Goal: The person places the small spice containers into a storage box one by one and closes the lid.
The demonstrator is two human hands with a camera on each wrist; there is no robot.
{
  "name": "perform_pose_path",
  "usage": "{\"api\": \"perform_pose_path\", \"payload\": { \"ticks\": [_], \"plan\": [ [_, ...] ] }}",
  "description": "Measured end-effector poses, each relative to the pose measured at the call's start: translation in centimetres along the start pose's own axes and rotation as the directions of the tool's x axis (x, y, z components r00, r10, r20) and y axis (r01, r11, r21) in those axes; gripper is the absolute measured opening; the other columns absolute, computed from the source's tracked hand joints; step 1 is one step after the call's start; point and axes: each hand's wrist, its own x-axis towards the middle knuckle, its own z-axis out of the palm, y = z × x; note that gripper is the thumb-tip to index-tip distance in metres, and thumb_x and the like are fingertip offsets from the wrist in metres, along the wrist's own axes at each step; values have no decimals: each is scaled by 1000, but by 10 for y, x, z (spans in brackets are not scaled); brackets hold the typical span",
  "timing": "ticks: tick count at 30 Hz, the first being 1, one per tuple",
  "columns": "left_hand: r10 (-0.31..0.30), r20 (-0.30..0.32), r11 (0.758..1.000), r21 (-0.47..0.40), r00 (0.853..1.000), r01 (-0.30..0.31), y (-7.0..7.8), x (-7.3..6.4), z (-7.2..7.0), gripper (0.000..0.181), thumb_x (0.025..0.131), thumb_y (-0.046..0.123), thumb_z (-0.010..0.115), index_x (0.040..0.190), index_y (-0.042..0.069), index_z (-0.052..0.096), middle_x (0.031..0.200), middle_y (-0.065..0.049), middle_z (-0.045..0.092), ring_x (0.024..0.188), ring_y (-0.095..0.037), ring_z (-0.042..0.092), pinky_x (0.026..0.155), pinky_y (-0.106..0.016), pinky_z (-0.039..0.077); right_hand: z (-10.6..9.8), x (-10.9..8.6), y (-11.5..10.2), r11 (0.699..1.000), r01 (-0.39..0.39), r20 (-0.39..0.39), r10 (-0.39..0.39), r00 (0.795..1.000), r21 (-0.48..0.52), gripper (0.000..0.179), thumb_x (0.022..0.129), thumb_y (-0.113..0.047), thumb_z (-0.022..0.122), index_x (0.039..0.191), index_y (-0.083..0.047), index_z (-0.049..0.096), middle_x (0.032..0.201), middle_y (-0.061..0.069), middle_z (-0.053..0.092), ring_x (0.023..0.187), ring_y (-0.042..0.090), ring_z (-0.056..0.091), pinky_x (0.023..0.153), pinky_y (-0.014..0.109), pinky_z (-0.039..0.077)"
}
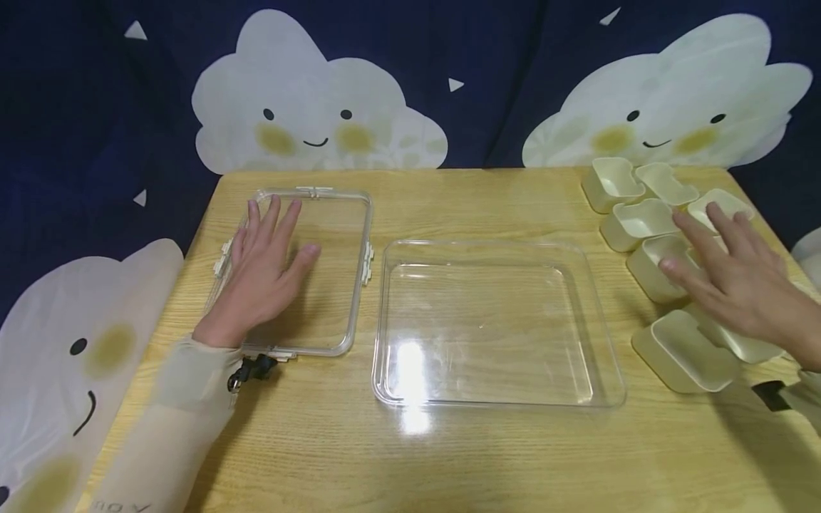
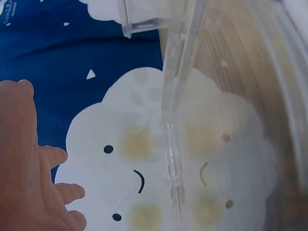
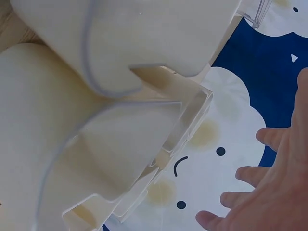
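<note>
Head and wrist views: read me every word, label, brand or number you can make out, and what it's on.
None legible.
Left sleeve, head view: letters at the bottom edge, too unclear to read.
Dark blue cloth, left wrist view: small pale marking at top left, too blurred to read.
Clear tray, clear lid, cream containers: no text visible.

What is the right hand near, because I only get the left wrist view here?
Observer: In the head view, the right hand appears above a group of cream bins.

Operator: Okay, is it holding one?

Observer: No, in the right wrist view its fingers are spread and grip nothing.

Operator: And how are those bins laid out?

Observer: In two rough columns along the right side of the table, partly hidden by the hand in the head view.
</note>
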Motion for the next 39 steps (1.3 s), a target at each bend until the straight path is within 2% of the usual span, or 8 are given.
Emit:
{"api": "perform_pose_path", "payload": {
  "ticks": [5,8,11,15,20,24,27,39],
  "plan": [
    [21,0,999,-45,1000,-21,6,3,8,78,104,69,28,168,30,6,176,-10,-3,161,-31,-22,126,-70,-7,5,-4,-3,1000,25,-31,-26,999,-9,73,108,-39,48,168,-15,14,172,31,0,153,65,-3,103,92,9],
    [36,3,996,-80,999,-36,8,5,14,78,104,68,28,168,28,7,176,-10,-3,161,-33,-20,126,-71,-4,7,-7,-5,995,103,-99,-102,990,0,73,103,-36,60,163,-8,27,168,36,13,152,64,9,112,86,11],
    [51,13,994,-97,999,-49,10,7,20,77,105,65,28,168,26,8,176,-10,-3,162,-35,-17,126,-72,-2,8,-8,-10,982,189,-192,-186,964,-2,63,97,-30,70,148,-1,49,156,41,33,145,64,27,120,77,14],
    [58,39,993,-106,998,-53,13,8,26,75,106,62,30,168,26,8,176,-9,-2,162,-36,-14,126,-73,0,7,-11,-17,979,204,-248,-203,947,-24,46,95,-25,72,129,4,62,138,39,50,128,58,41,109,72,29],
    [73,57,988,-137,996,-65,17,9,32,73,108,58,33,168,26,9,177,-7,1,163,-34,-10,127,-71,3,4,-17,-25,983,156,-228,-174,958,-97,26,92,-25,76,100,-1,71,105,22,66,93,32,59,77,47,48],
    [100,67,981,-170,993,-88,22,11,36,74,107,60,34,168,26,10,177,-5,4,164,-32,-7,130,-66,6,2,-21,-27,968,189,-200,-220,955,-166,23,92,-27,76,73,-19,65,72,-4,60,60,-2,45,52,25,38],
    [116,73,979,-178,991,-102,26,12,40,76,106,61,35,168,25,11,177,-4,7,164,-31,-4,131,-62,8,2,-24,-29,958,217,-153,-246,957,-185,27,92,-26,75,69,-25,61,68,-12,54,60,-11,38,51,23,35],
    [142,170,975,-192,975,-108,41,14,58,80,106,58,42,168,16,13,176,-6,15,165,-27,6,132,-53,18,11,-33,-35,968,202,-13,-206,978,-152,27,91,-34,78,72,-31,60,65,-17,51,60,-9,41,54,22,37]
  ]
}}
